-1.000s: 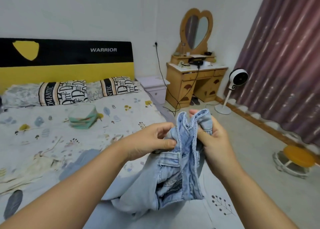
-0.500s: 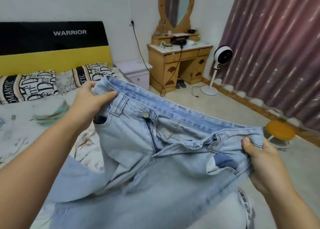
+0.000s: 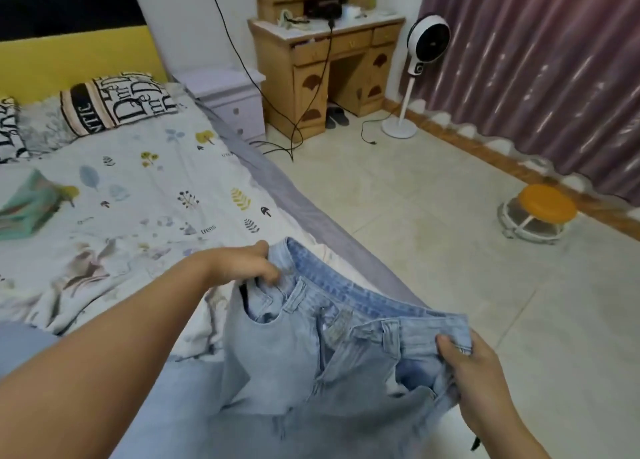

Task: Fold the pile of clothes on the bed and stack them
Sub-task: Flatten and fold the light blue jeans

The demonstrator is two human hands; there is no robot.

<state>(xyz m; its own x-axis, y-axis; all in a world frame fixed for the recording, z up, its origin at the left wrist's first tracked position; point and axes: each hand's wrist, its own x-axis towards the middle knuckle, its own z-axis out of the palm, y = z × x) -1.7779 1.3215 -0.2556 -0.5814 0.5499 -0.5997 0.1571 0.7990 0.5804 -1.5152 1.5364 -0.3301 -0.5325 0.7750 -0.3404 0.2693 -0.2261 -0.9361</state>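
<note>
A person holds a pair of light blue denim jeans [image 3: 311, 365] stretched by the waistband over the near corner of a bed with a leaf-patterned sheet [image 3: 138, 195]. The left hand [image 3: 242, 266] pinches one waistband end, farther away over the mattress; the right hand [image 3: 474, 372] grips the other end, nearer and past the bed's edge. The waistband runs diagonally between them, legs hanging below. A folded teal garment [image 3: 27, 205] lies well apart on the bed.
</note>
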